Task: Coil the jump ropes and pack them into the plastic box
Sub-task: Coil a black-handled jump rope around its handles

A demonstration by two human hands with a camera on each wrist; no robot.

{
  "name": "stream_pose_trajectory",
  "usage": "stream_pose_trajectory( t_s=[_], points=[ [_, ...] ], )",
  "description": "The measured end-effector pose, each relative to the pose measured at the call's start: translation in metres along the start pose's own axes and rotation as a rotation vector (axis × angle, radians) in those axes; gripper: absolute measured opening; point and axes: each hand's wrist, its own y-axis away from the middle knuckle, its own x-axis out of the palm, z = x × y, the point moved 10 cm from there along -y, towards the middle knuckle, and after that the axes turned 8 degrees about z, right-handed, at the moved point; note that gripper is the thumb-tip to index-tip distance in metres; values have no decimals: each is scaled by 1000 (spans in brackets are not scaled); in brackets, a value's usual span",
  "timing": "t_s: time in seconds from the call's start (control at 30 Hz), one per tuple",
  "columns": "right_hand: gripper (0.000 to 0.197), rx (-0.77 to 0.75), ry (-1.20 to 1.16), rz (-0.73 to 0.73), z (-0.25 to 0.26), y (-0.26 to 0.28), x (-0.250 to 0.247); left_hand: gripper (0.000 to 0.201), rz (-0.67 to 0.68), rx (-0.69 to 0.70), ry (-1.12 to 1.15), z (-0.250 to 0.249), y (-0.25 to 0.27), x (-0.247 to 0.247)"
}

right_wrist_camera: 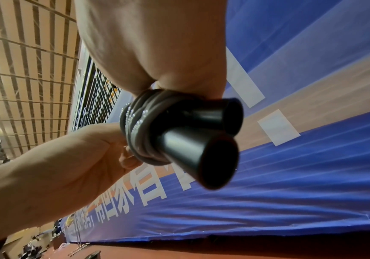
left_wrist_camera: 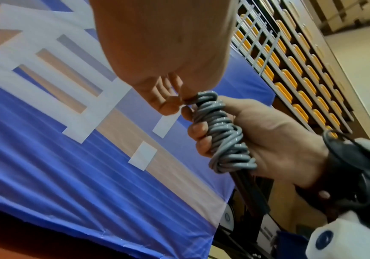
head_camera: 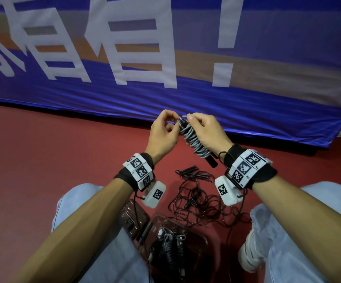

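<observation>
Being finished off above the knees, a grey cord jump rope wound tightly round its two black tube handles (head_camera: pixel 194 140) is being held slanted, far end up and to the left, butt ends down toward the right wrist.

The bundle is being gripped along its length by the right hand (head_camera: pixel 206 133), fingers curled round the coils, while the last loop at the top end is being pinched by the left hand (head_camera: pixel 163 132). The clear plastic box (head_camera: pixel 201 245), already holding wound ropes, is lying low between the legs, directly beneath and nearer the body, so the drop is judged to fall to the right hand. A loose dark rope (head_camera: pixel 202 203) is still lying uncoiled on the red floor (head_camera: pixel 53 156).
</observation>
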Motion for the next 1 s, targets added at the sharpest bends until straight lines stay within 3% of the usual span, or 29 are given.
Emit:
stream_pose_trajectory(
  t_s=[0.13,0.27,0.57,0.73,0.8,1.0],
  points=[
    [30,-57,46,-49,4,-1,0,32,-31,161,-226,-21,2,1],
    [35,-63,76,-60,11,1,0,22,-83,235,-302,-31,5,-2],
    [48,-16,9,-77,4,1,-3,19,-170,196,-211,-26,8,-6],
    [25,19,-26,-89,0,-1,-3,14,-333,104,-203,-19,11,-20],
    [12,48,-66,-97,-2,-1,-3,10,-337,93,-230,-18,11,-21],
    [18,33,-36,-153,-1,-1,-6,10,-326,3,-163,-5,6,-22]
  ],
)
